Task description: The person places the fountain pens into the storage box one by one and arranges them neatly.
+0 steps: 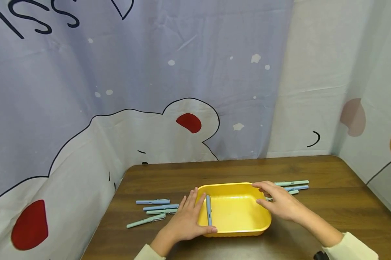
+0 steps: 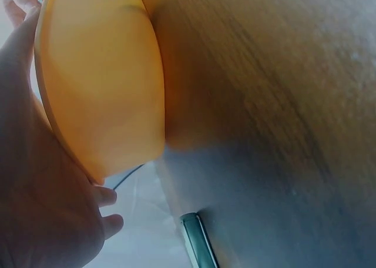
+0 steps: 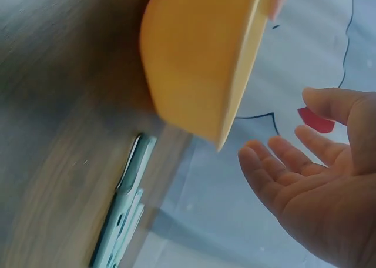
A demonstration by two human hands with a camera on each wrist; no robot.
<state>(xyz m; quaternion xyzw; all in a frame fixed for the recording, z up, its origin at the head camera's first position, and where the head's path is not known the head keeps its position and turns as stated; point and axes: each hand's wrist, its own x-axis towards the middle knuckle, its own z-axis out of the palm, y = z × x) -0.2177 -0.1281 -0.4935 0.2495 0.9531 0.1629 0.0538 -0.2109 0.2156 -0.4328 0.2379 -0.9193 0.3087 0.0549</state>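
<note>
A yellow plastic tray (image 1: 241, 213) sits on the table, with one blue pen (image 1: 209, 210) lying inside along its left wall. My left hand (image 1: 188, 221) rests on the left rim, fingers spread toward the back and thumb along the front edge. In the left wrist view the same hand (image 2: 53, 197) lies against the tray's rim (image 2: 50, 115). My right hand (image 1: 276, 202) hovers by the right rim, fingers extended and holding nothing. The right wrist view shows a gap between that hand (image 3: 317, 186) and the tray wall (image 3: 194, 62).
Left of the tray lie blue pens (image 1: 152, 202) and green pens (image 1: 146, 221), some partly behind the left hand. More pens, green (image 1: 293, 183) and blue (image 1: 297, 187), lie beyond the right hand. A printed curtain (image 1: 182, 72) hangs behind the wooden table (image 1: 195, 171).
</note>
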